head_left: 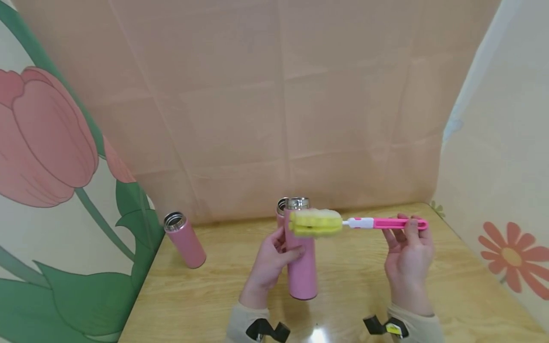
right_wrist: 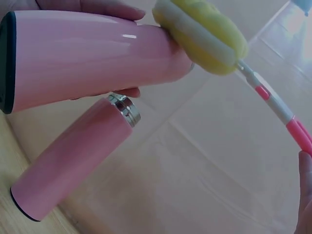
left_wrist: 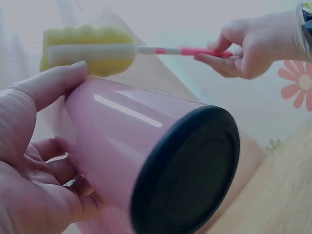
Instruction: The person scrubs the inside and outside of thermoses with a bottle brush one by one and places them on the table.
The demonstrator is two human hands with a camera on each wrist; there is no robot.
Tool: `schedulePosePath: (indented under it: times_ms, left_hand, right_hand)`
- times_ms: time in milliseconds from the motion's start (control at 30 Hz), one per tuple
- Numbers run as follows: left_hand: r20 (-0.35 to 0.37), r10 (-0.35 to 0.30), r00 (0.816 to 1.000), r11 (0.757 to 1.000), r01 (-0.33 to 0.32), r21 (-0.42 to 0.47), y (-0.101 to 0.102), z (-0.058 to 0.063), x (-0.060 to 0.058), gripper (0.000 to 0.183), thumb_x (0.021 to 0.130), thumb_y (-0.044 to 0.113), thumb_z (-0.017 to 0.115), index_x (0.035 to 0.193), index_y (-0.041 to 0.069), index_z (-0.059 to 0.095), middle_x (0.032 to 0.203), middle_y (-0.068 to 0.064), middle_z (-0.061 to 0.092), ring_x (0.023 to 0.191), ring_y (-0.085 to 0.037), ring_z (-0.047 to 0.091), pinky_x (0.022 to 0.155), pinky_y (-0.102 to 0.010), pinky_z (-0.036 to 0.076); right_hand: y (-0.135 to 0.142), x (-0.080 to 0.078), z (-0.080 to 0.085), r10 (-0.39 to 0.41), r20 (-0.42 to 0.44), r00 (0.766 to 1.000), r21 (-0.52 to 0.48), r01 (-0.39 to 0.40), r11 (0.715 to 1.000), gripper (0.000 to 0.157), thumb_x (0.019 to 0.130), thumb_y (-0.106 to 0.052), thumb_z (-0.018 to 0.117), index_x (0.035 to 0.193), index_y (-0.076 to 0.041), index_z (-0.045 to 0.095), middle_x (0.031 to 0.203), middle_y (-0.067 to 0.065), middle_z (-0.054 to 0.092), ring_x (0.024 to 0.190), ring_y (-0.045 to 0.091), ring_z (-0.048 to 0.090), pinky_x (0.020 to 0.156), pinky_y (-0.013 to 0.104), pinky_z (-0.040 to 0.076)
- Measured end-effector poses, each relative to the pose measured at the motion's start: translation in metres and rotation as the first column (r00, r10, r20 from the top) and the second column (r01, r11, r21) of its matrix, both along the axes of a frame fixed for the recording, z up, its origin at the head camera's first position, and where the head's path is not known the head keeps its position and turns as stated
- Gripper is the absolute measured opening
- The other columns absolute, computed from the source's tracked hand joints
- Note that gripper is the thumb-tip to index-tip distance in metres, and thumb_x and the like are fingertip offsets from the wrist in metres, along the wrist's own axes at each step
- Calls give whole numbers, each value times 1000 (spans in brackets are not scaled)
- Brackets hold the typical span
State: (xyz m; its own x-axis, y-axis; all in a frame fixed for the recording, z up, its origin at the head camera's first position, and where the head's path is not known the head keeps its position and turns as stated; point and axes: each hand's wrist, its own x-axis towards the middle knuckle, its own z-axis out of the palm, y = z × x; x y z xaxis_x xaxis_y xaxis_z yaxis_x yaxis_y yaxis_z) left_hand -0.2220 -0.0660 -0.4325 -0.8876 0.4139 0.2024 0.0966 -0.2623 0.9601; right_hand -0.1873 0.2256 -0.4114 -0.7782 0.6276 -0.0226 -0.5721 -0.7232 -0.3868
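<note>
My left hand grips a pink thermos bottle around its body, holding it upright above the table. The bottle has no lid, and its steel mouth shows at the top; the left wrist view shows its dark base. With thumb and fingers, my right hand pinches the pink handle of a bottle brush. The brush lies level, its yellow and white sponge head in front of the bottle's upper part in the head view. Whether sponge and bottle touch, I cannot tell.
Another open pink bottle stands at the table's left side. A third one stands behind the held bottle, mostly hidden in the head view. The wooden table meets a peach cloth backdrop at its far edge.
</note>
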Motion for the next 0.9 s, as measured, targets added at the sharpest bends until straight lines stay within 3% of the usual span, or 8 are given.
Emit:
schedulePosePath:
  times_ms: [200,367,500,600,733,900]
  left_hand:
    - [-7,-14,1000,1000,14,6,-3,0,1,73,93,6,82,158,0,49,141,-18,63,123,-27,64,105,-39,55]
    - [-6,-37,999,996,38,83,-4,0,0,75,96,3,76,162,-2,40,152,-24,55,131,-27,62,109,-40,53]
    - [-58,-60,997,985,68,159,-7,-4,-2,77,95,0,73,163,-4,36,155,-21,53,133,-26,61,111,-42,51]
    - [-95,-71,993,974,90,207,-9,-6,-4,74,95,-1,71,161,-7,38,149,-15,59,128,-25,63,108,-41,54]
    - [-78,-53,996,965,71,254,-10,-7,-6,67,96,-2,67,158,-9,42,141,-9,63,118,-21,64,100,-35,57]
    - [-53,-27,998,958,41,285,-11,-7,-7,60,98,-4,63,155,-8,45,137,-10,64,115,-20,65,95,-32,59]
  right_hand:
    - [1,2,1,-6,-16,1000,-20,5,1000,19,105,-10,65,116,2,55,105,17,69,82,27,73,74,39,66]
    - [2,2,1,-18,-17,1000,-49,17,999,23,103,-10,68,119,1,56,107,16,67,83,27,73,76,40,65]
    - [3,1,1,-2,-20,1000,-39,2,999,24,102,-10,69,119,2,57,108,16,68,85,27,73,77,39,65]
    - [4,2,0,41,-6,999,5,-41,999,24,103,-11,69,119,1,56,108,15,68,87,27,73,78,39,65]
    - [8,3,-2,121,11,993,85,-122,989,19,105,-10,66,119,0,57,107,14,70,90,26,74,80,39,65]
    - [17,5,-5,216,34,976,262,-217,940,13,108,-10,62,118,-2,59,105,12,73,91,23,74,80,37,65]
